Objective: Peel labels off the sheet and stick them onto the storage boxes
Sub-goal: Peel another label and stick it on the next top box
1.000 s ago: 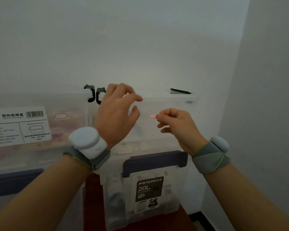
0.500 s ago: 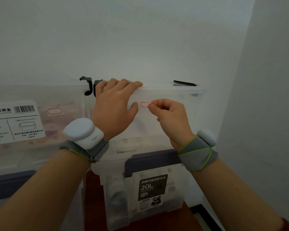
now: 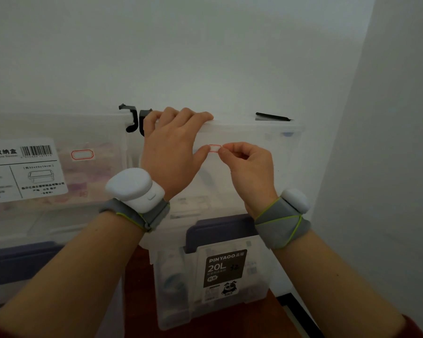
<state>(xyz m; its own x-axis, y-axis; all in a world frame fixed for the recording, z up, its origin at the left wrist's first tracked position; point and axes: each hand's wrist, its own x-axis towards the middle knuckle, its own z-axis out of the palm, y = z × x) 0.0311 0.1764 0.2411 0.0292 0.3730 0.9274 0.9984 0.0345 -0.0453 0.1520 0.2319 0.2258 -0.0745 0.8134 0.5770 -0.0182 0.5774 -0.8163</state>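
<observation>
1. R hand [image 3: 248, 167]: thumb + forefinger pinch the right end of a small red-bordered label [image 3: 215, 148], other fingers curled in.
2. Label lies against the front wall of the upper right clear storage box [image 3: 266, 152], just below its lid edge. Can't tell whether it is fully stuck down.
3. L hand [image 3: 172, 147]: fingers hooked over the top front edge of that box, gripping the rim; thumb tip touches the label's left end.
4. Upper left storage box [image 3: 103, 172], beside it: a matching red-bordered label [image 3: 82, 154] already on its front, next to a big white product sticker [image 3: 22, 169] w/ barcode.
5. Black lid clips [image 3: 133, 118] sit where the two upper boxes meet; a thin black item [image 3: 272, 116] lies on the right box's lid, type unclear.
6. Below the right box: clear box w/ purple handle [image 3: 217, 228] and a black "PINYAOO 20L" sticker [image 3: 224, 268], standing on a dark red-brown surface [image 3: 242, 320].
7. Both wrists wear grey straps w/ white pods.
8. Label sheet not in view.
</observation>
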